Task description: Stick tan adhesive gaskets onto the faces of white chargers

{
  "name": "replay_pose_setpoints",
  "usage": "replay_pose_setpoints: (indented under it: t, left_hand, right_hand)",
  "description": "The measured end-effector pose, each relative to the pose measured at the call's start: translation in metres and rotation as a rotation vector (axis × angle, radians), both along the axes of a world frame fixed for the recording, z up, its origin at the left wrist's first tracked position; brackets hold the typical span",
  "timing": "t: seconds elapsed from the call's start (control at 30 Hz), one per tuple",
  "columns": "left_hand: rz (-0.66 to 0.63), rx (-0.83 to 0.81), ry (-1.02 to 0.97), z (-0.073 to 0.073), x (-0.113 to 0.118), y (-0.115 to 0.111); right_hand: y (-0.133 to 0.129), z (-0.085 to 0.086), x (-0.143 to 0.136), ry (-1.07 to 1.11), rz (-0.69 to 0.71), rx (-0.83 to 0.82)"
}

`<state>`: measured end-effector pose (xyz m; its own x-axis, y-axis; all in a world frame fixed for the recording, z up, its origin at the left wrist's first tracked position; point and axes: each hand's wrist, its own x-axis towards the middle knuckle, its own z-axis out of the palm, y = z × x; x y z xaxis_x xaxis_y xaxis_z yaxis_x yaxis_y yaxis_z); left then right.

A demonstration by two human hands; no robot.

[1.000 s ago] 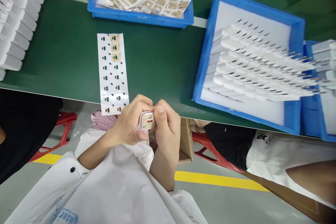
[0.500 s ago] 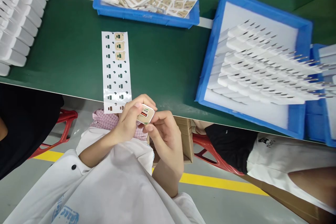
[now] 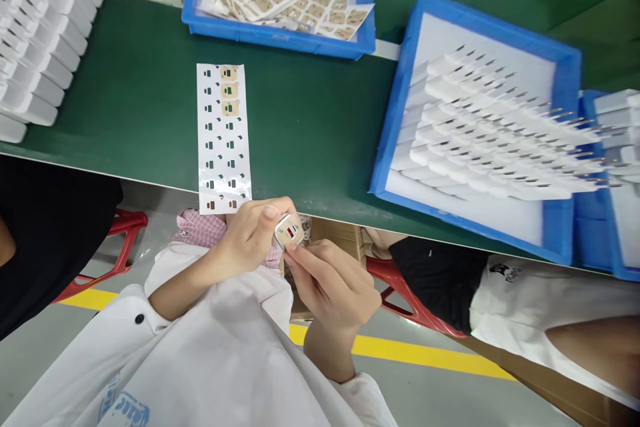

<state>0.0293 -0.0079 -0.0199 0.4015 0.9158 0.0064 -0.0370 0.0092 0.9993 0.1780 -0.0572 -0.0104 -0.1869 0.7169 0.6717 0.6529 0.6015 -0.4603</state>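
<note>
My left hand (image 3: 253, 233) is closed around a white USB charger (image 3: 289, 232). Its end face points up toward me, with a beige sticker around two port openings, one of them orange-red inside. At the charger's lower edge, my right hand (image 3: 335, 280) pinches thumb and forefinger together, touching the face's rim. Whatever lies between those fingertips is too small to make out. Beyond my left hand lies a white sticker sheet (image 3: 215, 140) with several cut-outs and three beige stickers (image 3: 230, 90) at its far right; its near end reaches past the table edge.
A blue bin (image 3: 280, 45) of sticker sheets stands at the back of the green table (image 3: 310, 127). On the right, another blue bin (image 3: 475, 230) holds rows of white chargers, metal prongs out. More white chargers (image 3: 45, 73) are stacked at left. Other people sit on both sides.
The charger has turned in my left hand and shifted slightly right and toward me. My right hand has moved right and nearer, its fingers now pinched at the charger's lower edge.
</note>
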Motion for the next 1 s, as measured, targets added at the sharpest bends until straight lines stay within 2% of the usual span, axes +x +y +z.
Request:
replay_pose_setpoints:
  t: [0.17, 0.33, 0.43, 0.5, 0.6, 0.73, 1.0]
  left_hand:
    - [-0.001, -0.038, -0.013, 0.003, 0.002, 0.0]
    - [-0.022, -0.22, -0.084, 0.011, 0.006, 0.003]
    - [-0.027, -0.266, -0.083, 0.011, 0.007, 0.004]
    - [-0.024, -0.239, -0.061, 0.009, 0.007, 0.003]
    - [-0.005, -0.152, -0.007, 0.004, 0.008, 0.0]
    - [0.035, -0.053, 0.113, 0.001, 0.007, -0.002]
    - [0.006, -0.018, 0.189, 0.003, 0.001, 0.0]
  right_hand:
    - [-0.004, -0.004, 0.0, -0.016, -0.05, -0.049]
    - [0.002, -0.016, -0.006, 0.02, -0.035, 0.06]
    - [0.004, -0.017, -0.009, 0.023, -0.009, 0.075]
    - [0.003, -0.011, -0.007, 0.05, 0.025, 0.018]
    - [0.0, 0.003, -0.001, 0.114, 0.067, -0.156]
    - [0.001, 0.02, 0.007, 0.166, 0.055, -0.371]
    - [0.01, 0.027, 0.008, 0.303, 0.118, -0.65]
